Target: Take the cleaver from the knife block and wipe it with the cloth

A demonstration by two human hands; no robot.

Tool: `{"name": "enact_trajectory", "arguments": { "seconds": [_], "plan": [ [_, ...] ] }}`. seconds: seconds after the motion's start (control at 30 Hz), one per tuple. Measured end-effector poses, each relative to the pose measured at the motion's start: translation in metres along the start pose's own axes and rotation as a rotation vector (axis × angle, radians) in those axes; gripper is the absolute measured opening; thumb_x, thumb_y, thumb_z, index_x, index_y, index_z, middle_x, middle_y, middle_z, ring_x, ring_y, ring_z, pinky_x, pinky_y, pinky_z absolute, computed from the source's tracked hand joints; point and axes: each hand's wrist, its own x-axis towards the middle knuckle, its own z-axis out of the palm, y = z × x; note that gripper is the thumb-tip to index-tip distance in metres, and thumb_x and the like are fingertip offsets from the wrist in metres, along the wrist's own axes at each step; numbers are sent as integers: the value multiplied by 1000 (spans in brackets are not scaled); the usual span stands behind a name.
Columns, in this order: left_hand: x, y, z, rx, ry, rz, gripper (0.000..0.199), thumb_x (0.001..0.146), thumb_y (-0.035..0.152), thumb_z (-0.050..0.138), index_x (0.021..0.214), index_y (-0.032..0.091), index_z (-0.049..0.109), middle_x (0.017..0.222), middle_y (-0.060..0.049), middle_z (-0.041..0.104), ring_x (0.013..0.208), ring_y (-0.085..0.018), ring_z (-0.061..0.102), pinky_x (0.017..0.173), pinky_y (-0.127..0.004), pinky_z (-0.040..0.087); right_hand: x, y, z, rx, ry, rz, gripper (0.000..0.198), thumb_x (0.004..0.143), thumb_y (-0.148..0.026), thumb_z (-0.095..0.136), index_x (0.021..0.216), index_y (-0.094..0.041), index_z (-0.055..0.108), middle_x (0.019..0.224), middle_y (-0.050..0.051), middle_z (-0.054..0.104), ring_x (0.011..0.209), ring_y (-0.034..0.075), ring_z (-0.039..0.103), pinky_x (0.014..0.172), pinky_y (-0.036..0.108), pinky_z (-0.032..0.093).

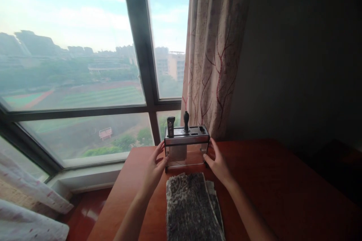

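Note:
A clear-sided knife holder (186,142) with a metallic top and dark frame stands upright on the table, straight ahead. Two dark handles rise from its top: a flat knife handle (171,127) at the left and a rounded, bulbous handle (186,121) near the middle. Behind the clear front a broad, greyish blade shape (177,153) shows. My left hand (157,161) clasps the holder's left end, thumb toward the front. At the opposite end my right hand (217,162) grips it likewise. Just in front of the holder lies a folded grey towel (189,207), between my forearms.
The reddish-brown wooden table (254,177) reaches off to the right into shadow. Beyond its far edge hangs a patterned curtain (215,52), beside a large window with a dark frame (138,37). A pale curtain (31,214) hangs at the lower left.

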Motion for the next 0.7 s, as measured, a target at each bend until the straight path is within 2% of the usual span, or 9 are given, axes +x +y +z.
{"name": "enact_trajectory", "arguments": {
  "seconds": [0.17,0.3,0.43,0.5,0.6,0.7],
  "plan": [
    [-11,-18,1,-48,46,-38,54,81,39,56,131,21,47,139,-12,49,126,-27,46,93,-37,47,-10,15,2,92,13,56,67,77,-26,58,140,-22,34,135,13,51,122,25,51,95,41,48],
    [-30,-56,-3,-5,100,-136,56,78,44,57,127,16,49,132,-17,54,118,-28,54,90,-38,49,-33,40,3,115,21,143,58,76,-28,58,132,-20,44,128,13,56,116,26,55,90,41,50],
    [-56,-91,-5,82,59,-216,55,74,45,60,117,10,56,124,-21,59,105,-31,62,85,-42,53,-64,68,3,45,1,249,51,74,-29,57,123,-16,52,121,15,60,104,25,62,81,39,54],
    [-68,-98,-4,188,17,-192,49,76,44,58,115,12,59,118,-18,64,104,-30,63,88,-43,51,-79,79,0,-12,19,257,47,74,-29,55,119,-16,56,115,14,63,94,24,65,77,37,55],
    [-79,-97,1,374,-31,-74,42,79,41,56,114,19,62,116,-13,67,108,-29,62,93,-44,49,-97,86,-5,-164,33,235,38,76,-29,52,110,-16,62,94,11,68,72,22,65,71,37,54],
    [-83,-93,5,510,-82,40,40,81,38,54,116,21,61,117,-12,66,110,-29,60,95,-46,47,-107,83,-7,-279,-34,180,28,77,-27,50,97,-18,67,81,8,68,67,22,64,68,35,53]
  ]
}}
